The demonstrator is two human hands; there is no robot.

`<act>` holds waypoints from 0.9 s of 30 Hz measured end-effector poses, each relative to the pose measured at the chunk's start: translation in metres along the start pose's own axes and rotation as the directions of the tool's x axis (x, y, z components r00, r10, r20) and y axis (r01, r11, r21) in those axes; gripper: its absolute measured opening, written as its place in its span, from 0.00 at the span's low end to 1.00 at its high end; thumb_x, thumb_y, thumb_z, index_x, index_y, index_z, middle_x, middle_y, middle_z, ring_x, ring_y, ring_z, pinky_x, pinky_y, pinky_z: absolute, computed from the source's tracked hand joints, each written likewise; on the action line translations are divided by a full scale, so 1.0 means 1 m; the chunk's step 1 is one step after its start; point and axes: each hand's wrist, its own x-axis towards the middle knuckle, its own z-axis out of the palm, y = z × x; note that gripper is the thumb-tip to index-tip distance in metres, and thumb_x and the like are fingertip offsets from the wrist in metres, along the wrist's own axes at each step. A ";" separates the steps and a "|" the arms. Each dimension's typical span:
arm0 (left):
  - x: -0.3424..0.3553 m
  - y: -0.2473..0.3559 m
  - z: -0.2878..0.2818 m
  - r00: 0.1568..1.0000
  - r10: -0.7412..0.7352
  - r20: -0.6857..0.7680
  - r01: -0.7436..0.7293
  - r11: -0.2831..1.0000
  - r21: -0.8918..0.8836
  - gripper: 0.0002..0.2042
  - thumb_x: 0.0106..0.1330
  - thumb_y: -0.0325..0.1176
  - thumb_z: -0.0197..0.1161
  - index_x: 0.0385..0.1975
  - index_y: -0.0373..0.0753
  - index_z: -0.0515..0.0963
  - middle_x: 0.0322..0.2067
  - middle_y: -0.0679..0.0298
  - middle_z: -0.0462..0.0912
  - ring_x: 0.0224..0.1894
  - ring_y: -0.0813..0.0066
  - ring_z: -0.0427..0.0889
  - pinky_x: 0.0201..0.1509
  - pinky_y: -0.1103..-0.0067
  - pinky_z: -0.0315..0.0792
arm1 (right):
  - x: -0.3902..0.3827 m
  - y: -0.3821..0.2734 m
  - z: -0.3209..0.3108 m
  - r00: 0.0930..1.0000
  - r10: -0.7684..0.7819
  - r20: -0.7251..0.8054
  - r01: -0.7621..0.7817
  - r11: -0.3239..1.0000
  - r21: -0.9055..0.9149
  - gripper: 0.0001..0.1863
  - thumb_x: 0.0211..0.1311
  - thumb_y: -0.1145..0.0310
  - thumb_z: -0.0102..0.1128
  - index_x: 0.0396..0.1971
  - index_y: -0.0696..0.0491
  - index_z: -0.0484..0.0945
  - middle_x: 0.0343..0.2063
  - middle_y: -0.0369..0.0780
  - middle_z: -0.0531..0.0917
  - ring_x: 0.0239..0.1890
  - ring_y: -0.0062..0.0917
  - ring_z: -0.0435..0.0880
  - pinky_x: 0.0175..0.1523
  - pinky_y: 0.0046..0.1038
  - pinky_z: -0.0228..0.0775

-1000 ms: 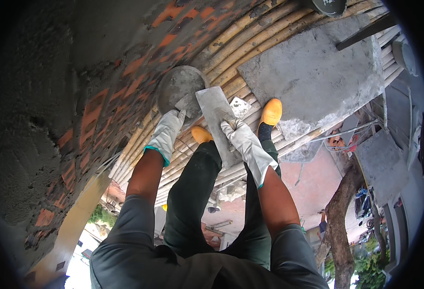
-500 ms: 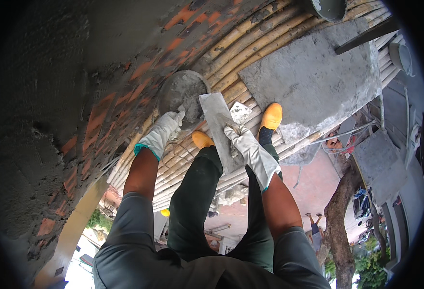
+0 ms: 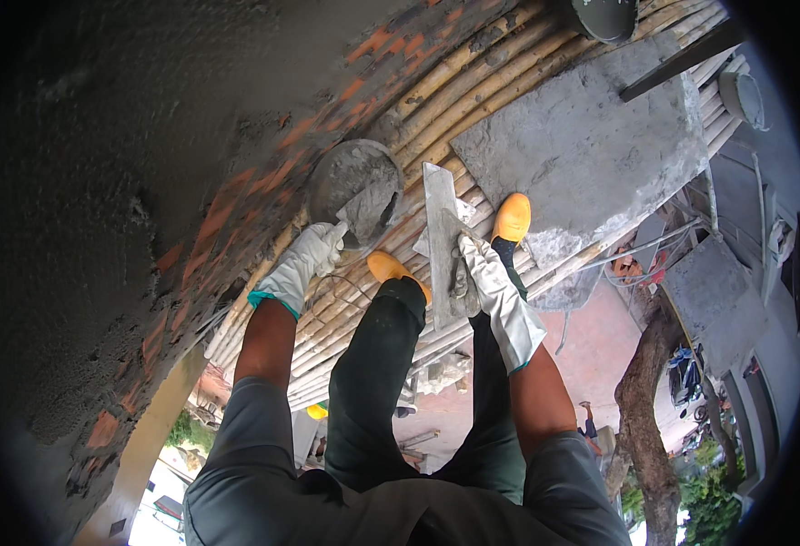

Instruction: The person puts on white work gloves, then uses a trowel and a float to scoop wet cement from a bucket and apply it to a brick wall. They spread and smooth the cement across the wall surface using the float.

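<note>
In a white glove with a teal cuff, my left hand [image 3: 304,259] is closed at the near rim of a round mortar bucket [image 3: 320,187]. It grips a trowel whose mortar-coated blade [image 3: 365,211] reaches into the bucket; the glove hides the handle. Grey wet mortar [image 3: 356,166] lies inside. My gloved right hand [image 3: 498,296] is closed round the handle of a long rectangular plastering float [image 3: 439,232]. The float is tilted, its narrow flat blade to the right of the bucket and apart from it. To the left rises a brick wall [image 3: 222,214] partly covered in wet plaster [image 3: 100,182].
I stand on a bamboo pole platform [image 3: 436,91] in yellow shoes [image 3: 512,218]. A mortar-stained board [image 3: 591,127] lies to the right, crossed by a dark bar [image 3: 682,68]. Another bucket [image 3: 607,18] stands at the far edge. Below are a tree trunk [image 3: 641,391] and a person [image 3: 589,426].
The float has turned more edge-on and shifted slightly right with my right hand. More of the trowel blade shows in the bucket, while my left hand has moved slightly down.
</note>
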 end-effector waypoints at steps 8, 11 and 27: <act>-0.050 -0.002 -0.013 0.992 0.100 0.078 -0.086 0.982 -0.166 0.20 0.76 0.54 0.64 0.30 0.42 0.76 0.19 0.68 0.74 0.12 0.79 0.67 0.13 0.76 0.61 | -0.044 -0.022 -0.003 0.991 -0.095 -0.095 0.114 0.968 0.222 0.13 0.80 0.57 0.58 0.43 0.52 0.79 0.24 0.38 0.82 0.20 0.26 0.82 0.28 0.32 0.80; -0.092 0.004 -0.012 0.993 0.105 0.062 -0.092 0.979 -0.181 0.21 0.76 0.54 0.64 0.30 0.42 0.77 0.17 0.68 0.74 0.12 0.79 0.68 0.13 0.76 0.61 | -0.072 -0.033 0.003 0.992 -0.123 -0.037 0.128 0.939 0.320 0.11 0.80 0.61 0.58 0.46 0.53 0.80 0.27 0.39 0.84 0.24 0.29 0.84 0.32 0.35 0.83; -0.382 0.018 -0.019 0.967 0.192 0.170 -0.174 0.978 -0.113 0.22 0.78 0.54 0.61 0.31 0.39 0.79 0.14 0.62 0.78 0.11 0.71 0.76 0.12 0.71 0.69 | -0.326 -0.151 0.063 0.971 -0.213 0.107 0.231 0.953 -0.196 0.08 0.74 0.74 0.65 0.50 0.53 0.84 0.36 0.33 0.88 0.27 0.13 0.83 0.29 0.16 0.74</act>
